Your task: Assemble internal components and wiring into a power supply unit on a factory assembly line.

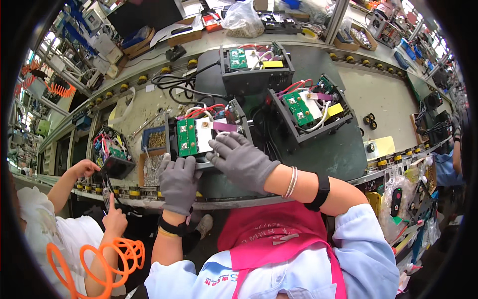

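Left hand, grey-gloved, sets its nearly straight fingers against the near edge of an open electronic unit; whether it grips the case cannot be told. The right hand, palm down with loosely extended fingers, lies over the unit's near right corner. The unit rests on a dark green board, near two similar units beyond and to the right.

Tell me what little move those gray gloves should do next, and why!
Perhaps the right hand should gently tuck the white wire beside its fingers. They reach over the open gray box, with that wire curving next to them, and the left hand is at the box's near edge, where it could probably steady it.
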The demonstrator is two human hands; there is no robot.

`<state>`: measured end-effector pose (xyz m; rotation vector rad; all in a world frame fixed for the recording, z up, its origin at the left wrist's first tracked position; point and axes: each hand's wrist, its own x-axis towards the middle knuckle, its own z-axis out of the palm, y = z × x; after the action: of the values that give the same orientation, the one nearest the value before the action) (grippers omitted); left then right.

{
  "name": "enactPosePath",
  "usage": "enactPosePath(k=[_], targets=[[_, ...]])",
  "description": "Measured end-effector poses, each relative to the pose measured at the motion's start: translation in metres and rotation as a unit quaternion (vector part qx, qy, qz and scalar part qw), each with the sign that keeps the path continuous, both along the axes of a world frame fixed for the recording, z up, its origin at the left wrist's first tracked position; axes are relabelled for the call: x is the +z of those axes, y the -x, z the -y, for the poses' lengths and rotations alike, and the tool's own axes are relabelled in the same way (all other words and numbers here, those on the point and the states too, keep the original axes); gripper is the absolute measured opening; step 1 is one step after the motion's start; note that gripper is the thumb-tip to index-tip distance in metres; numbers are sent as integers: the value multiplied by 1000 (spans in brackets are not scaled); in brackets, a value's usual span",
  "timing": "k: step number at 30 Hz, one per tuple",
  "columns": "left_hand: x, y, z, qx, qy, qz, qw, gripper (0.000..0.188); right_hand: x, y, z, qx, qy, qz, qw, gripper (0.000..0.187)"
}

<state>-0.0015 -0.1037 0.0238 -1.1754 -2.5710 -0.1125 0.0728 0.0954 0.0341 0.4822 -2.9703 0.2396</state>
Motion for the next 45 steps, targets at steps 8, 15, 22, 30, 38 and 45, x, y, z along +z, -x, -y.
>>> enactPosePath(k=[8,15,22,30,38,45], targets=[[87,-9,-24,-51,-33,60,996,39,105,28,-137,34,63,153,986,50],[103,109,-207,-125,-99,207,965,59,56,108,-249,-246,32,-3,969,47],[43,167,-282,-80,-56,464,880,81,1,153,-275,-204,120,-1,972,26],[24,162,-287,-91,78,298,947,44,-18,166,-264,-142,28,-132,981,13],[18,150,-281,-145,69,161,974,33,4,108,-231,-134,-78,-54,986,64],[14,146,-275,-148,53,144,977,29,-10,126,-230,-143,-120,-9,982,58]])
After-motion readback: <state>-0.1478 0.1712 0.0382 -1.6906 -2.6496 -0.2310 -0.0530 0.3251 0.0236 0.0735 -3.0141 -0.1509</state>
